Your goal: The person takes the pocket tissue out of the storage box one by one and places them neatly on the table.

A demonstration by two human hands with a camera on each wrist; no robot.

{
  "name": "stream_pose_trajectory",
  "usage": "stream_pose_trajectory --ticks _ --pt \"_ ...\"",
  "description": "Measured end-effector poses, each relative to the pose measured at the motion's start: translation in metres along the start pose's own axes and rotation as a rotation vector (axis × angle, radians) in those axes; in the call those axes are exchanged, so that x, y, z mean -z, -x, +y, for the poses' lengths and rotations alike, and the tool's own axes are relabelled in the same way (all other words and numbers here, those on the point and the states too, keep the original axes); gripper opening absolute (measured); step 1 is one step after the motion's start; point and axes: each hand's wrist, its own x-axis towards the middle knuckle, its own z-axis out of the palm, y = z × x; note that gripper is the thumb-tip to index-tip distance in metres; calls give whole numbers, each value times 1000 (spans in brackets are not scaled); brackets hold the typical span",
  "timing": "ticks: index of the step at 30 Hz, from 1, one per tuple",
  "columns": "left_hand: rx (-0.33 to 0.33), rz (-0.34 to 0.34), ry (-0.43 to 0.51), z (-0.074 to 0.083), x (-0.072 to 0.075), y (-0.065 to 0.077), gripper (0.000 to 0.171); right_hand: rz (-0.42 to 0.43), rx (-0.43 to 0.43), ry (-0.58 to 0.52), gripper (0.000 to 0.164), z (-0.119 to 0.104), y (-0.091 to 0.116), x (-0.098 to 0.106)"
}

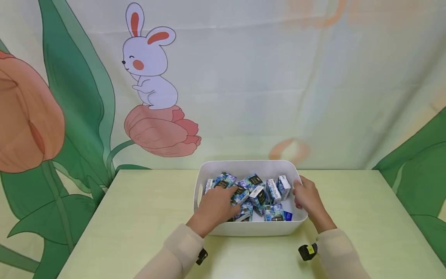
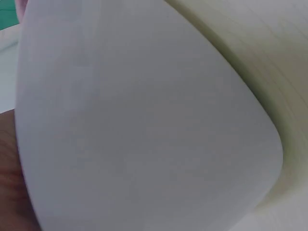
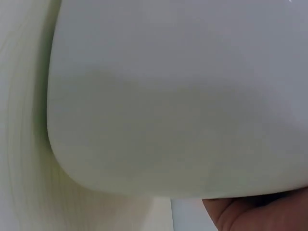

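A white plastic basket (image 1: pixel 251 229) holds several small blue-and-purple patterned boxes (image 1: pixel 274 212) with black labels and white sides. My right hand (image 1: pixel 310 198) grips the basket's right end, its fingers curled over the rim. Over the basket's left part lies my left hand (image 1: pixel 216 205), thumb and index finger spread above the boxes and some fingers hidden from the head view. The basket's outer wall (image 2: pixel 144 115) fills most of the left wrist view. In the right wrist view, part of the right hand (image 3: pixel 264 214) shows against the basket's underside edge.
The basket stands on a pale wooden table (image 1: pixel 146 217), close to its back edge. Behind it hangs a curtain (image 1: pixel 244 97) printed with a rabbit and tulips. A small dark blue piece (image 1: pixel 288 216) lies in the basket's front right corner.
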Motion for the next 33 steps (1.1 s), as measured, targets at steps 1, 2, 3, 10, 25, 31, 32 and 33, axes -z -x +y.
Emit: stream_pose_trajectory --ticks 1,2,3,10,25,31,32,33 --pt "-5 17 27 -1 1 2 54 8 1 16 35 1 0 0" --pt "-13 34 54 -1 4 3 53 18 3 37 35 1 0 -1" --pt "-22 56 73 -2 7 5 53 28 6 58 35 2 0 -1" --pt "-4 239 115 -26 42 22 52 71 9 126 35 3 1 -2" --pt "449 327 199 -175 52 43 60 92 21 198 37 -2 -4 -2" --pt "597 213 205 -222 21 59 64 93 7 183 37 0 -1 -2" --pt "628 191 207 -229 16 63 64 89 5 178 37 0 -1 -2" --pt "656 172 204 -236 11 67 64 87 5 173 37 1 -1 -3"
